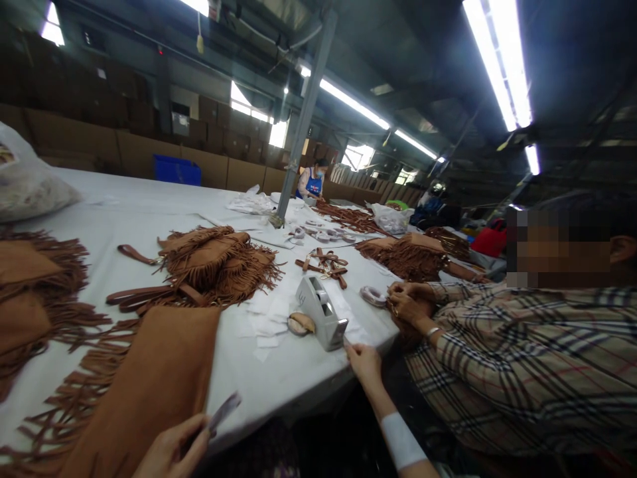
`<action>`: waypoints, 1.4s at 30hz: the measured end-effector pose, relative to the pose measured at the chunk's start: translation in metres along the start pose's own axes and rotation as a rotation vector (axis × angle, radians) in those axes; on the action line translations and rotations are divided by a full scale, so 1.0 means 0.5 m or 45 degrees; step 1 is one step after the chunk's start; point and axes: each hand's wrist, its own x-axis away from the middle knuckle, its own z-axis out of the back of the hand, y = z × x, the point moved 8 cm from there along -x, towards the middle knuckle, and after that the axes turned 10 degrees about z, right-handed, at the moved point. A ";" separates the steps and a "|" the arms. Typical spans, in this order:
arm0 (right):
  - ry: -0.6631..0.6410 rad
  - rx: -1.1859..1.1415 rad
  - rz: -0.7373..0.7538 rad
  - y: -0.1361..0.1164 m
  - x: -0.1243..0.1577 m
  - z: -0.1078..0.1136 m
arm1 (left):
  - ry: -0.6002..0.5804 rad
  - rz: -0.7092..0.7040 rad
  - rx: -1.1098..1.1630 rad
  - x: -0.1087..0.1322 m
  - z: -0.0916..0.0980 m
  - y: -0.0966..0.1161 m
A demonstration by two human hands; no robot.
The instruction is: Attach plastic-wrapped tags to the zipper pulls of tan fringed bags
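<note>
At the bottom edge, my left hand (174, 448) pinches a short, flat, greyish strip (225, 410), whose exact kind I cannot make out. It is held over the white table by a brown fringed suede bag (164, 358). My right hand (365, 365) is closed at the front cutting edge of a grey tape dispenser (323, 318), thumb and finger pinched on the end of the tape. Beside the dispenser lie a round tan object (301, 323) and several white paper slips (269, 325).
More fringed bags (213, 259) are piled at the left, with brown straps (326, 265) behind the dispenser. A tape roll (373, 296) lies near a co-worker's hands (411, 302) on the right. A metal post (303, 119) rises from the white table (124, 199).
</note>
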 end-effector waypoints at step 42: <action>-0.684 -0.731 0.075 -0.335 0.347 -0.346 | 0.254 0.042 0.252 0.008 0.045 0.051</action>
